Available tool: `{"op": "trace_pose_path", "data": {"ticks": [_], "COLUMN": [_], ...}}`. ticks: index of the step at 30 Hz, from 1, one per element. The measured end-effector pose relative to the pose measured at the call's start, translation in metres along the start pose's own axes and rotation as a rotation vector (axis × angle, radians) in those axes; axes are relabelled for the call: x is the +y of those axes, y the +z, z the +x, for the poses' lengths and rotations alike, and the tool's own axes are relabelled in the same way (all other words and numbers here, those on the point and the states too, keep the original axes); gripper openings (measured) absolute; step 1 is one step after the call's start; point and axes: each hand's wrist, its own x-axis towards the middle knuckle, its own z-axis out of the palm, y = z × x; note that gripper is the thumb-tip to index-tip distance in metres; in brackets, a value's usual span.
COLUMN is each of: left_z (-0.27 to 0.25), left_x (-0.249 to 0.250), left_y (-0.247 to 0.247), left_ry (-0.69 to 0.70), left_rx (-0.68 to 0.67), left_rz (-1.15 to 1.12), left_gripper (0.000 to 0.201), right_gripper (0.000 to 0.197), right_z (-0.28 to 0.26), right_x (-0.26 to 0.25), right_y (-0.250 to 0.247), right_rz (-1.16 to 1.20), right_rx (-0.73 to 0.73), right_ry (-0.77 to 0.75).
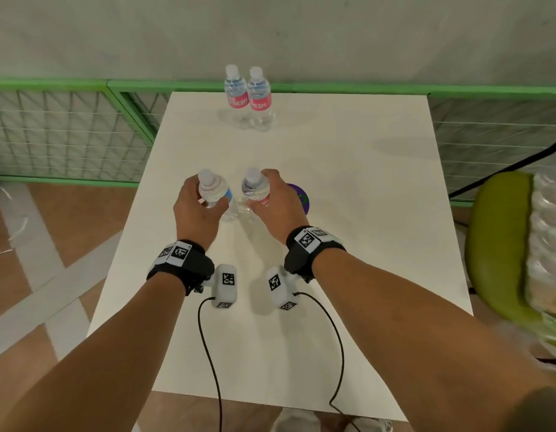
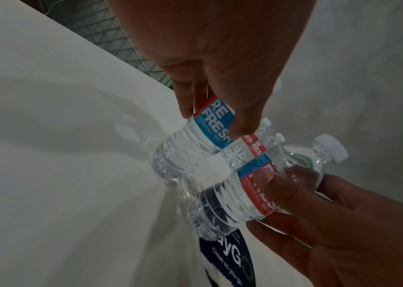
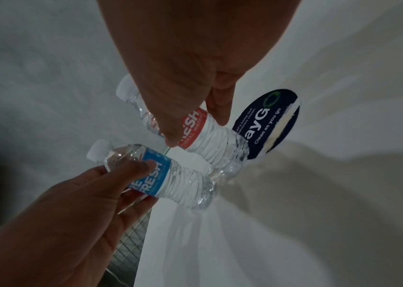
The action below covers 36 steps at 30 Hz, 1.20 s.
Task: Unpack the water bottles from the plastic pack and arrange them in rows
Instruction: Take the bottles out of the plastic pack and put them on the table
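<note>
Clear plastic, ribbed walls, thin: both bottles in hand will dent under a hard squeeze.

Left hand [image 1: 195,210] grip: fingers and thumb wrapped round the label band of the blue-label bottle [image 1: 215,194]. Right hand [image 1: 278,202] grip: likewise clenched round the red-label bottle [image 1: 255,190]. Both bottles upright, white caps up, side by side over the middle of the white counter [image 1: 348,244]. Wrist views show their bases at or just above the surface; cannot tell whether they have touched down.

Two finished bottles [image 1: 248,98] stand touching near the counter's far edge, red labels facing me. The remaining pack [image 1: 548,244] sits on a green chair [image 1: 498,244] to the right, off the counter.

Judgement: step in hand is setting this pair down as a second row, nearer than the first.

Notes for doing it well:
- Lower both straight down, bases flat, so neither rocks on its moulded feet.
- Line each bottle up with the one beyond it, so the columns run true.
- Bring the pair just beside each other, as the far pair stands.
- The dark round sticker [image 1: 301,199] lies just right of the red-label bottle; it appears flat and should not tip a base.
- Loosen the fingers outward, away from the neighbour, thumb last; a sideways drag could topple either bottle.
- Keep the wrist units and their cables clear of the row on leaving.

Risk: light bottles, narrow bases, easy domino.
</note>
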Motion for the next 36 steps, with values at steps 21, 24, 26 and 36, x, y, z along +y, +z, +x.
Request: {"op": "trace_pose_path", "data": {"ticks": [21,24,26,36], "left_z": [-0.206,-0.268,-0.305,-0.398], "left_x": [0.169,0.210,0.232,0.306], "left_y": [0.158,0.223,0.264,0.416], "left_ry": [0.260,0.362,0.433,0.558], "left_rx": [-0.205,-0.442,-0.529,-0.796], "left_rz": [-0.073,-0.044,-0.011,0.147], "left_gripper": [0.010,0.007,0.009,0.048], "right_gripper": [0.023,0.022,0.022,0.040], "right_z": [-0.191,-0.241,-0.271,-0.341], "right_x": [0.107,0.148,0.177,0.278], "right_y": [-0.259,-0.318,-0.355,-0.474], "right_rz": [-0.127,-0.251,-0.308,-0.374], "right_rx": [0.149,0.238,0.323,0.528], "right_ry": [0.116,0.168,0.209,0.405]}}
